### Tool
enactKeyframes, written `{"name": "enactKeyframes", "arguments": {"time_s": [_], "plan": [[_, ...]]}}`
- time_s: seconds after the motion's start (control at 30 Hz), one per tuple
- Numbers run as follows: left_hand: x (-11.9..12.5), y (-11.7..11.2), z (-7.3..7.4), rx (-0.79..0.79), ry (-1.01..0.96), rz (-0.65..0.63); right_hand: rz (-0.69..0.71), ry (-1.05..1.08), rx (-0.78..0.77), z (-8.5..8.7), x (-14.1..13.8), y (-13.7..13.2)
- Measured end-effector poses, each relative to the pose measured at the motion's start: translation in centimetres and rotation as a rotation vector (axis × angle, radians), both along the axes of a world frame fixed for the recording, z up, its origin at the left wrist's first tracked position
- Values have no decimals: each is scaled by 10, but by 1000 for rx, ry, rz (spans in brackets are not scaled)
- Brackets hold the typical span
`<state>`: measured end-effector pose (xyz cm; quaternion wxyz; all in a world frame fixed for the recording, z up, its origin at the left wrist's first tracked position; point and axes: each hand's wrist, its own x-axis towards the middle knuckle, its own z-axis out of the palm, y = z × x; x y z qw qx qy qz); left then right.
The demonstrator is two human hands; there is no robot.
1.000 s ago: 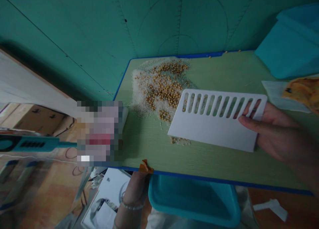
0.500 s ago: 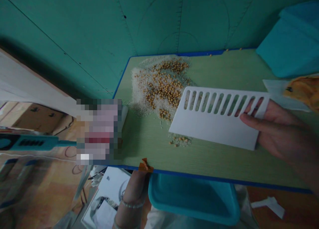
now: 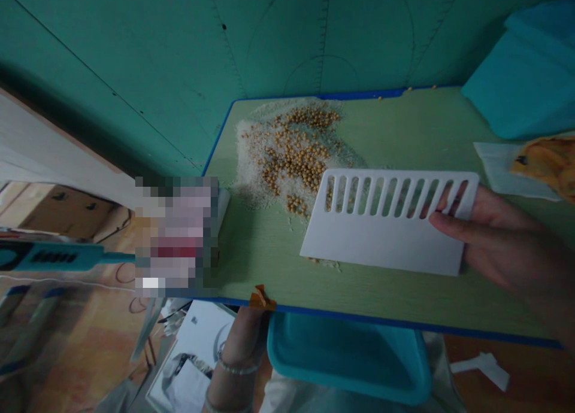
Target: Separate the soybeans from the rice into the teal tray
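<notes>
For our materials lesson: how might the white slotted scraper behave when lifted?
The scraper is probably stiff: gripped at one end by the right hand, it shows no sag. Being flat and slotted, it's likely light.

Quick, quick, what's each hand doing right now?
Right hand: closed, holding the white slotted scraper.
Left hand: mostly hidden under the table edge, by the blue tray; can't tell if it's open or closed.
</notes>
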<state>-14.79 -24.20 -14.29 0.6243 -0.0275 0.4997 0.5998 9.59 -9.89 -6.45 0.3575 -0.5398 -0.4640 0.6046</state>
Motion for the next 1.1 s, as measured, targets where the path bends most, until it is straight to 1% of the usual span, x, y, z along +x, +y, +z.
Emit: {"name": "enactKeyframes", "arguments": {"time_s": [0.13, 0.2, 0.3, 0.4, 0.57, 0.73, 0.9, 1.1], "plan": [[0, -1, -5, 37, -9, 19, -56, 30, 24, 2, -3, 1], [-1, -3, -9, 36, -27, -10, -76, 19, 20, 2, -3, 1], [-2, -4, -13, 71, -10, -1, -27, 6, -26, 1, -2, 1], [-1, -4, -11, 116, 20, 26, -8, 3, -46, 0, -2, 0], [3, -3, -4, 84, -31, 21, -26, 14, -33, -1, -3, 1], [4, -4, -3, 84, -64, 28, 38, -10, -48, -3, -1, 0], [4, -2, -2, 72, -74, 33, 55, 18, -73, -4, -1, -2], [1, -5, -11, 76, -48, 32, 167, 34, -70, -11, 3, -4]]}}
